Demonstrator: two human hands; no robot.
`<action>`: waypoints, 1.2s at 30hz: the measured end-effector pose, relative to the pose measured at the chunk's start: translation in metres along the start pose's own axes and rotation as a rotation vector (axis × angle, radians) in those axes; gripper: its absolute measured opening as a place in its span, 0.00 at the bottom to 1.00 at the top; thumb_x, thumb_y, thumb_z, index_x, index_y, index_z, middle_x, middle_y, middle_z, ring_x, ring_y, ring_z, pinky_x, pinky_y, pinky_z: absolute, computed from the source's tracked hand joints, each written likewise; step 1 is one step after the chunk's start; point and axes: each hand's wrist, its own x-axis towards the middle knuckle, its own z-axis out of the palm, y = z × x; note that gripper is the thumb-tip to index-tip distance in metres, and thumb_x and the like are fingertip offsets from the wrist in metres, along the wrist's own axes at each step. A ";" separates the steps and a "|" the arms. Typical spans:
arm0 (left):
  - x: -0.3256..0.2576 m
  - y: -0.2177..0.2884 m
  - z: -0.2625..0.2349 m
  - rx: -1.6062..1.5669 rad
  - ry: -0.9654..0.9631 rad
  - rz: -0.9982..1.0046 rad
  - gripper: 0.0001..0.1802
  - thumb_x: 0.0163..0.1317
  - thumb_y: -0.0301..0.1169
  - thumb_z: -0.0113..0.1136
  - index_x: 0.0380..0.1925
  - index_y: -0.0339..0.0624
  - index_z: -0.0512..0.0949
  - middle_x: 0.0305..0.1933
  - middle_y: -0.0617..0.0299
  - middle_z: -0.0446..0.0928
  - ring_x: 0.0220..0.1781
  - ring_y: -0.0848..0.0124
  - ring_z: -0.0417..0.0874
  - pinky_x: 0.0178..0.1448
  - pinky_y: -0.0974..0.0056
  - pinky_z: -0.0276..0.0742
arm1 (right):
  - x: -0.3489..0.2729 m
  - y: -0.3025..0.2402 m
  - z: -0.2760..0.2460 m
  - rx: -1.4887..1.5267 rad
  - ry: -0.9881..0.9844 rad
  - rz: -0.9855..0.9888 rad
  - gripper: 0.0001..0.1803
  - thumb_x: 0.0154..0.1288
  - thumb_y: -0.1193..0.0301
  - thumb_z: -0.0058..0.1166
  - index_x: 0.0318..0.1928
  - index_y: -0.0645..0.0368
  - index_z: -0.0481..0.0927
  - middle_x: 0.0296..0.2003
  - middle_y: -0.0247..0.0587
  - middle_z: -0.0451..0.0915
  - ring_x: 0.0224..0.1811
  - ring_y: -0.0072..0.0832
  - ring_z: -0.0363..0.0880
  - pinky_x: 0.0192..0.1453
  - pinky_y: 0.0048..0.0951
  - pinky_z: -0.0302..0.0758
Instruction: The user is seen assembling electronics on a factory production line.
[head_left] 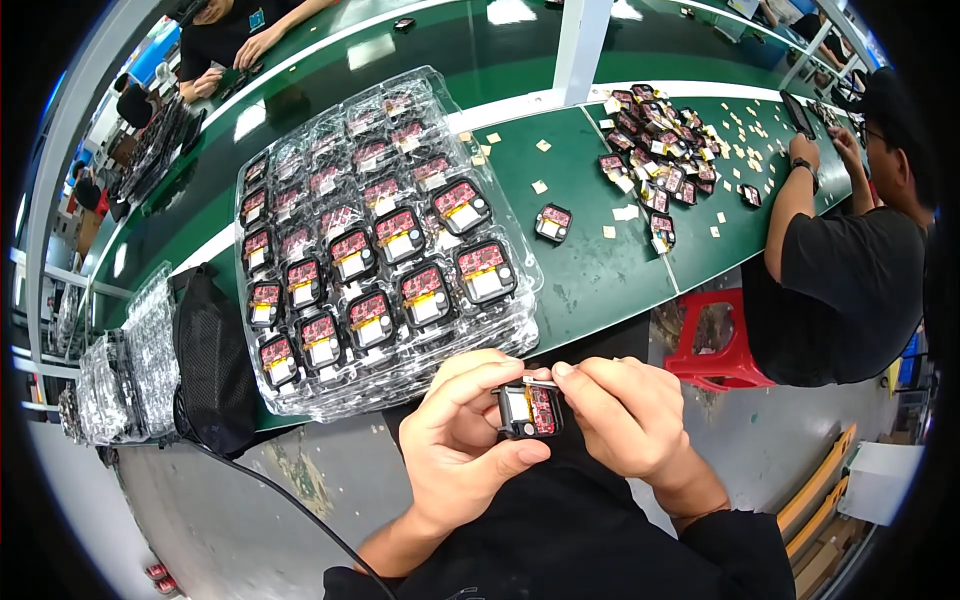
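In front of the person's torso, just beyond the near edge of the workbench, a small square black-framed electronic module (530,411) is held between the two hands. Its inner face is exposed, with a white rectangular block toward the left and a red circuit board toward the right. The left hand (455,440) grips the module, with the thumb along the lower edge and the fingers curled behind and above. The right hand (625,415) is drawn into a pinch at the upper edge of the module, on the end of a slim pale strip (540,382); whether the strip is a separate piece cannot be told.

Left of and beyond the hands, a stack of clear moulded plastic trays (517,222) rests on the green-topped workbench (580,300). The top tray carries rows of similar black-framed units (486,271), each showing red, yellow and white parts. Right of the stack, a single black-framed unit (553,223) lies alone. Farther right is a heaped pile of black-framed units (665,150), near scattered small pale squares (541,187). At the right, a co-worker in a dark short-sleeved shirt (850,275) sits beside a red plastic stool (700,350).
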 end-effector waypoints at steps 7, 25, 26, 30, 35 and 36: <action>-0.002 -0.002 -0.002 0.007 0.007 -0.014 0.34 0.55 0.19 0.79 0.62 0.25 0.75 0.65 0.50 0.69 0.67 0.56 0.80 0.69 0.55 0.81 | 0.002 -0.001 0.001 0.215 -0.003 0.140 0.21 0.48 0.84 0.68 0.47 0.66 0.86 0.34 0.42 0.83 0.28 0.32 0.84 0.28 0.30 0.80; -0.007 0.003 -0.003 0.180 0.073 -0.049 0.36 0.55 0.23 0.80 0.65 0.27 0.76 0.67 0.51 0.71 0.58 0.65 0.83 0.57 0.65 0.83 | -0.006 -0.001 0.011 0.041 -0.008 0.029 0.23 0.47 0.81 0.64 0.49 0.68 0.87 0.32 0.40 0.83 0.23 0.26 0.79 0.25 0.27 0.76; -0.008 0.004 -0.004 0.190 0.072 -0.057 0.36 0.55 0.23 0.80 0.65 0.27 0.76 0.67 0.51 0.71 0.59 0.64 0.83 0.59 0.64 0.83 | -0.007 -0.001 0.011 0.043 -0.008 0.028 0.23 0.47 0.81 0.64 0.49 0.68 0.87 0.32 0.40 0.83 0.23 0.26 0.79 0.25 0.27 0.76; -0.005 0.009 -0.001 0.169 0.042 -0.026 0.36 0.56 0.21 0.78 0.65 0.26 0.75 0.68 0.50 0.69 0.62 0.61 0.82 0.64 0.60 0.83 | -0.006 0.001 0.012 0.089 0.057 0.043 0.24 0.44 0.81 0.63 0.48 0.68 0.87 0.33 0.41 0.83 0.23 0.28 0.79 0.26 0.27 0.76; -0.004 0.009 -0.002 0.125 0.018 -0.037 0.35 0.58 0.18 0.76 0.66 0.25 0.74 0.69 0.49 0.68 0.66 0.57 0.80 0.68 0.56 0.82 | -0.008 0.001 0.010 0.095 0.050 0.056 0.25 0.43 0.81 0.64 0.48 0.69 0.87 0.33 0.42 0.83 0.23 0.28 0.80 0.26 0.28 0.77; -0.004 0.009 -0.001 0.125 0.018 -0.038 0.35 0.58 0.18 0.76 0.66 0.25 0.74 0.69 0.49 0.68 0.66 0.57 0.80 0.68 0.56 0.82 | -0.008 0.002 0.011 0.094 0.049 0.045 0.25 0.43 0.81 0.64 0.48 0.68 0.87 0.33 0.42 0.83 0.23 0.28 0.80 0.26 0.28 0.77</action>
